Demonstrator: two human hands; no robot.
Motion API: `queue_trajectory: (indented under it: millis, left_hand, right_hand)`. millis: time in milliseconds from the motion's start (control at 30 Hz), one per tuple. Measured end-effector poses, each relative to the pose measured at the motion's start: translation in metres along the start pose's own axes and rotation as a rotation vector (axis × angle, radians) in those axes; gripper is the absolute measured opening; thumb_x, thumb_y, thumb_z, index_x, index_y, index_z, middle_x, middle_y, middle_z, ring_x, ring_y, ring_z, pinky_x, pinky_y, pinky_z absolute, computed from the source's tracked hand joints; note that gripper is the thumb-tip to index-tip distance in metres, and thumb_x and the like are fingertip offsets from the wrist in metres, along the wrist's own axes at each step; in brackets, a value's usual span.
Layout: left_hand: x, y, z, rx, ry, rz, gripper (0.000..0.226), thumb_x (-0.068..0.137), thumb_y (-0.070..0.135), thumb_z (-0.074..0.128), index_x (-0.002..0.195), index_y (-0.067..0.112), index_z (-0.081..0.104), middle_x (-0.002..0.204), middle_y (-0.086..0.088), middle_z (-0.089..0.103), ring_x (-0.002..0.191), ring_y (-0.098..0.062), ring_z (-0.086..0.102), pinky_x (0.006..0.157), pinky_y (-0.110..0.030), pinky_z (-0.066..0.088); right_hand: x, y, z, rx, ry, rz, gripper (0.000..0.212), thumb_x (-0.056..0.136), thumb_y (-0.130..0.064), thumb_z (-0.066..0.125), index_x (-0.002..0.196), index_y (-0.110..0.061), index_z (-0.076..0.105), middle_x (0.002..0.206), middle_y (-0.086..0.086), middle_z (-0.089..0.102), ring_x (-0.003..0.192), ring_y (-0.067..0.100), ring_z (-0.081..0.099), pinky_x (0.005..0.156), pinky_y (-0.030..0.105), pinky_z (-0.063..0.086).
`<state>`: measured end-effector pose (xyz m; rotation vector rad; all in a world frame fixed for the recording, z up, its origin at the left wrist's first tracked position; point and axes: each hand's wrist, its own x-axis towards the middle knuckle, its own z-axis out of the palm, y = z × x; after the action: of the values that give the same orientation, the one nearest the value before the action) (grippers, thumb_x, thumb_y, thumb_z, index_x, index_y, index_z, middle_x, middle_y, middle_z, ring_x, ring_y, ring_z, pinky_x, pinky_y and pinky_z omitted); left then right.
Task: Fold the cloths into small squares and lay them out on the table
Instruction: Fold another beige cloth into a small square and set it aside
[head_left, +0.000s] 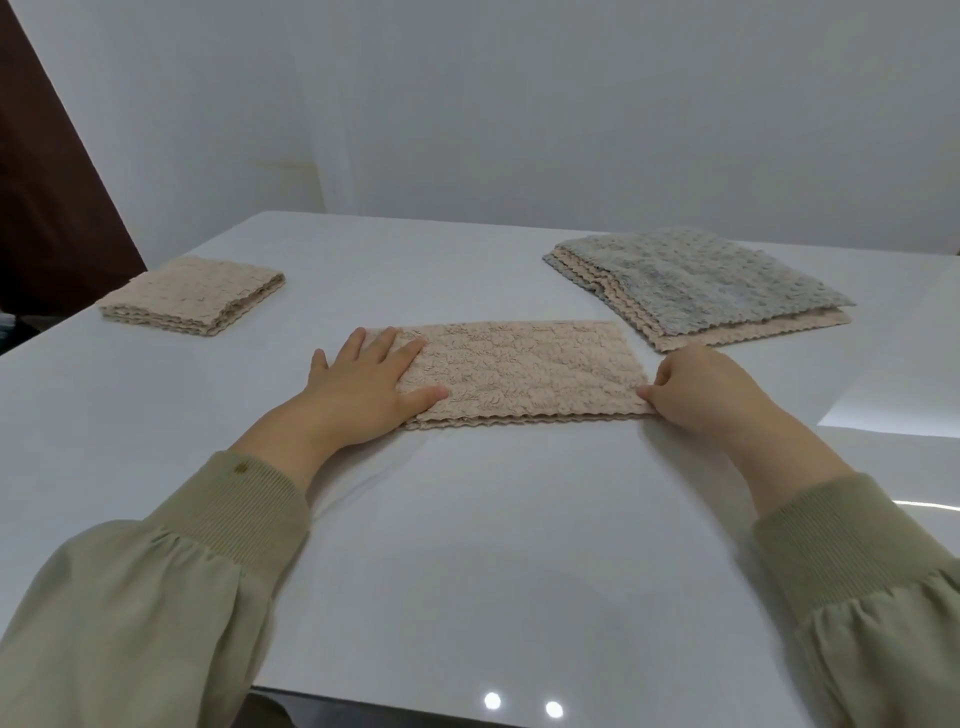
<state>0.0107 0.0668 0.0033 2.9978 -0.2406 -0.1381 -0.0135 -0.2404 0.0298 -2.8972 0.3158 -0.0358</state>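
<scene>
In the middle of the white table (467, 519) lies the beige cloth (524, 371), folded in half. My left hand (363, 384) presses it flat, fingers straight; my right hand (696, 389) pinches its right edge. A folded square (195, 299) sits far left, an unfolded stack (696, 283) far right.

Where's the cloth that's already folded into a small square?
The folded square cloth lies at the far left of the table in the head view, well left of the half-folded cloth at centre.
</scene>
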Motion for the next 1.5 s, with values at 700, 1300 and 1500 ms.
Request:
queue_trajectory:
  millis: [700, 1300, 1500]
  left_hand:
    - [-0.020, 0.026, -0.012, -0.369, 0.295, 0.462, 0.007, 0.079, 0.016, 0.072, 0.074, 0.021, 0.070, 0.071, 0.017, 0.059, 0.073, 0.004, 0.052, 0.067, -0.009, 0.037]
    - [-0.023, 0.025, -0.021, -0.589, 0.293, 0.207, 0.014, 0.088, 0.017, 0.059, 0.082, 0.019, 0.072, 0.081, 0.010, 0.067, 0.067, 0.005, 0.055, 0.066, -0.016, 0.042]
    - [0.001, 0.008, -0.013, -0.114, 0.297, 0.029, 0.044, 0.098, 0.029, 0.039, 0.141, 0.022, 0.039, 0.148, -0.003, 0.036, 0.136, -0.025, 0.025, 0.110, -0.041, 0.026]
  right_hand:
    - [-0.020, -0.040, 0.026, 0.215, 0.171, -0.682, 0.008, 0.077, -0.007, 0.072, 0.074, -0.014, 0.070, 0.077, -0.008, 0.053, 0.088, 0.016, 0.045, 0.076, 0.025, 0.033]
    - [-0.018, -0.039, 0.025, 0.167, 0.175, -0.642, 0.027, 0.091, -0.030, 0.057, 0.072, -0.013, 0.068, 0.082, -0.004, 0.053, 0.087, 0.018, 0.045, 0.079, 0.031, 0.036]
    - [-0.017, -0.086, 0.034, 0.249, 0.500, -0.553, 0.030, 0.091, -0.022, 0.039, 0.095, -0.006, 0.064, 0.100, 0.010, 0.061, 0.094, 0.030, 0.053, 0.082, 0.040, 0.041]
